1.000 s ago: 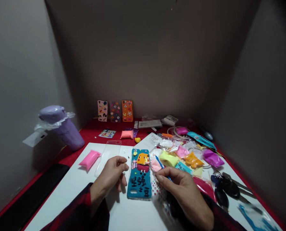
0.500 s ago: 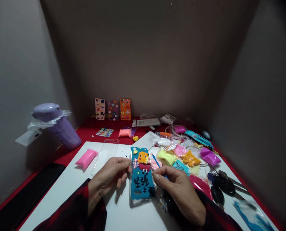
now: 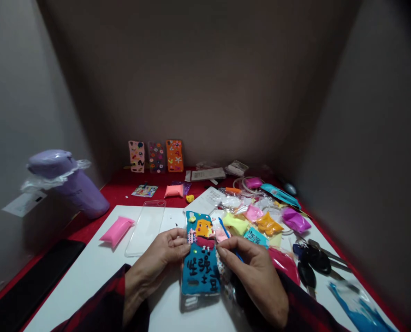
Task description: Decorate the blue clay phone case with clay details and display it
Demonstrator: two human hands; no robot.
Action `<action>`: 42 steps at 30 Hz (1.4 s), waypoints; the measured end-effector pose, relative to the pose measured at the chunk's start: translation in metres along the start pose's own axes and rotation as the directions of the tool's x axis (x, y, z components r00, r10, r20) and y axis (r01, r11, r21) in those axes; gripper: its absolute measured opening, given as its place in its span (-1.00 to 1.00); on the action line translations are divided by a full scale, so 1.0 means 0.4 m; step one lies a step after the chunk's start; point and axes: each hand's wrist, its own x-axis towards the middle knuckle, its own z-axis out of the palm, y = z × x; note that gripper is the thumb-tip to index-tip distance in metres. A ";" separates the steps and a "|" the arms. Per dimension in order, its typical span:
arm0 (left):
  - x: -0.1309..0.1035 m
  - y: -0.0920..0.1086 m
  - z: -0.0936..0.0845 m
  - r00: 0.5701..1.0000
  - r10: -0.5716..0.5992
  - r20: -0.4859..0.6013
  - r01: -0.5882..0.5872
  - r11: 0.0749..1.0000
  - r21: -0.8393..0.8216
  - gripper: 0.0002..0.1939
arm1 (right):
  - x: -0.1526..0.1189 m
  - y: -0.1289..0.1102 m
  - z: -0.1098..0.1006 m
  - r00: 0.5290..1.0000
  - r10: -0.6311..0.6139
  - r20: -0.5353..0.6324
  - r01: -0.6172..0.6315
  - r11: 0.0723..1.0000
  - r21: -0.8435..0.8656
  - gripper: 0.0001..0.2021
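Observation:
A phone case (image 3: pixel 201 272) covered in teal clay, with an orange figure and black lettering, is tilted above the white board. My left hand (image 3: pixel 158 258) grips its left edge, thumb on the front and fingers partly hidden behind. My right hand (image 3: pixel 257 276) is closed around a thin blue clay tool (image 3: pixel 225 228), whose tip points up and left. The fingertips of that hand are at the case's right edge; whether they press on it I cannot tell. Pale pink clay (image 3: pixel 222 235) shows just behind the tool.
A clear phone case (image 3: pixel 145 230) and a pink clay packet (image 3: pixel 117 230) lie left. Several clay packets (image 3: pixel 269 223) and scissors (image 3: pixel 318 260) crowd the right. Decorated cases (image 3: pixel 175 156) lean on the back wall. A wrapped purple bottle-shaped object (image 3: pixel 77 186) stands far left.
The teal case has tilted and its lower end has risen toward me. My left thumb has moved onto its edge. The whole view has shifted slightly, with things appearing further left.

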 end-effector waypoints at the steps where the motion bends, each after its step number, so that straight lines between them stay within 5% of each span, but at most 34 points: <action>1: -0.004 0.005 0.007 1.000 0.002 0.013 -0.002 1.000 -0.030 -0.73 | 0.000 0.000 -0.001 0.999 -0.021 -0.042 0.021 1.000 -0.007 -0.74; 9: -0.016 0.019 0.037 0.995 -0.009 0.097 0.030 0.977 -0.209 -0.59 | 0.008 -0.003 -0.013 0.970 -0.179 -0.165 0.157 0.978 -0.139 -0.81; 19: -0.013 0.010 0.024 0.994 -0.068 0.089 0.084 0.978 -0.190 -0.51 | 0.012 0.011 -0.018 0.937 -0.303 -0.177 0.256 0.935 -0.244 -0.85; 28: -0.012 0.012 0.038 0.997 -0.071 0.029 0.075 0.984 -0.159 -0.55 | 0.012 0.013 -0.020 0.734 -0.671 -0.107 0.526 0.661 -0.534 -0.87; 42: -0.015 0.016 0.044 0.996 -0.086 -0.036 0.081 0.988 -0.130 -0.55 | 0.011 0.024 -0.024 0.696 -0.715 -0.069 0.549 0.591 -0.591 -0.85</action>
